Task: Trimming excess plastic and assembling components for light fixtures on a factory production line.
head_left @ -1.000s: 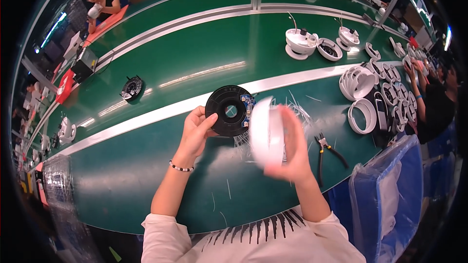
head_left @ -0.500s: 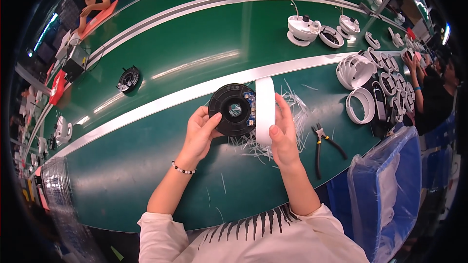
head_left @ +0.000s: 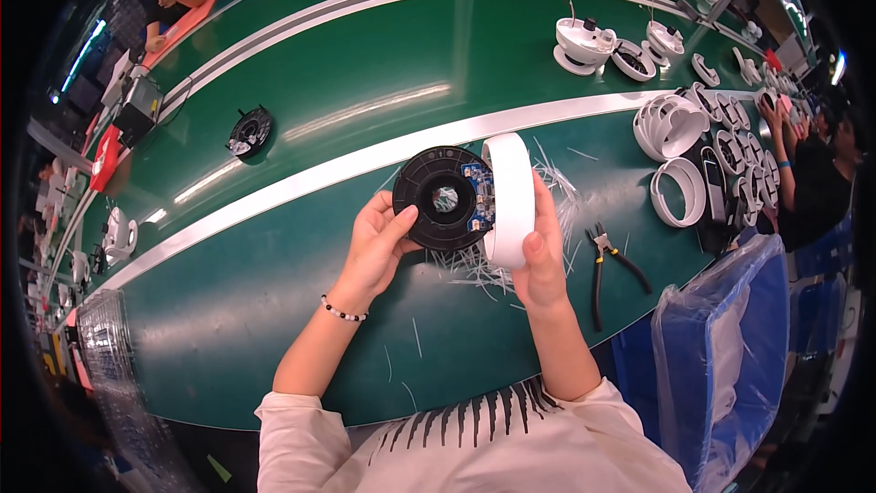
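Observation:
My left hand [head_left: 372, 242] grips a black round plastic disc [head_left: 422, 210] by its left edge, thumb on its face. The disc has a hole in its middle and a small blue circuit board [head_left: 478, 196] at its right side. In my right hand [head_left: 544, 256] is a white plastic ring [head_left: 511, 201], stood on edge, with the thumb on the near side and the fingers behind. The two parts sit side by side above the bench, the disc's right edge close against the ring; whether they touch I cannot tell. Cut white strips [head_left: 465, 271] lie beneath them.
Pliers [head_left: 604, 265] with black-and-yellow handles lie right of my right hand. Beyond them are several white rings [head_left: 677, 194]. A plastic-lined blue bin [head_left: 721, 356] stands at the bench's right edge. Another black disc [head_left: 250, 132] lies on the green belt; white housings [head_left: 584, 44] stand farther right.
The white ring has shifted slightly right and tilted, baring more of the circuit board. The view has moved a little. Both hands keep their hold.

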{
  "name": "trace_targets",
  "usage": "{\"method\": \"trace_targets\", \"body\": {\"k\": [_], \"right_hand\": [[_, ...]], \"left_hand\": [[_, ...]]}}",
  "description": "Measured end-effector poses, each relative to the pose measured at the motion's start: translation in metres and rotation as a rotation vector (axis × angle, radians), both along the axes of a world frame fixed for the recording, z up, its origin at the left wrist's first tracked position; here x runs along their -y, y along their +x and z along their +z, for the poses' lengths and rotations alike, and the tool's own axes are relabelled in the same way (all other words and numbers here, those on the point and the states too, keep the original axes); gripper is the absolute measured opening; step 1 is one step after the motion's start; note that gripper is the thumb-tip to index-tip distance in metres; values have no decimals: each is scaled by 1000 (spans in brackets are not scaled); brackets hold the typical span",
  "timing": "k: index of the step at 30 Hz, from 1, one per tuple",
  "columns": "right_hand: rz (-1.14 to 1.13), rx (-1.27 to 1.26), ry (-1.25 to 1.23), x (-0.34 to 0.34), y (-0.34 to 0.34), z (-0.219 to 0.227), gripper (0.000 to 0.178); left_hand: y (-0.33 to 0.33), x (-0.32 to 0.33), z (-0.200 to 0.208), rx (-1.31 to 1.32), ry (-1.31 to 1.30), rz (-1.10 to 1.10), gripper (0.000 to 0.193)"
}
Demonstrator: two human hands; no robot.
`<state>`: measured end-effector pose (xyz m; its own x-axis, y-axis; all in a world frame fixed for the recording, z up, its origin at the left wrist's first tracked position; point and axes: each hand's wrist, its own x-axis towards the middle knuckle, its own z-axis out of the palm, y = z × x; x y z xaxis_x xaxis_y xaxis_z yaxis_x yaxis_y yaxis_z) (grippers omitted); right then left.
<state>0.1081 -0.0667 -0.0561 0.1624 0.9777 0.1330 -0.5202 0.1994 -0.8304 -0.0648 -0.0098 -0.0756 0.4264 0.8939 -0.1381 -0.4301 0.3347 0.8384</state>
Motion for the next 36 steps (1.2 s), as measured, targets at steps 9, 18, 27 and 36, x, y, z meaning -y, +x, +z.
{"method": "trace_targets", "body": {"k": [9,18,27,36], "right_hand": [[-35,68,58,0,-4,-1,104],[-267,1155,208,4,-26,-2,113],[-144,1161,206,6,-21,1,117],[-265,1276,358,2,-26,-11,113]], "left_hand": [[-2,1,2,13,22,-63,22],[0,11,-5,394,-187,-289,70],[8,6,-6,411,-331,-182,53],[15,13,9,339,-290,-194,73]]}}
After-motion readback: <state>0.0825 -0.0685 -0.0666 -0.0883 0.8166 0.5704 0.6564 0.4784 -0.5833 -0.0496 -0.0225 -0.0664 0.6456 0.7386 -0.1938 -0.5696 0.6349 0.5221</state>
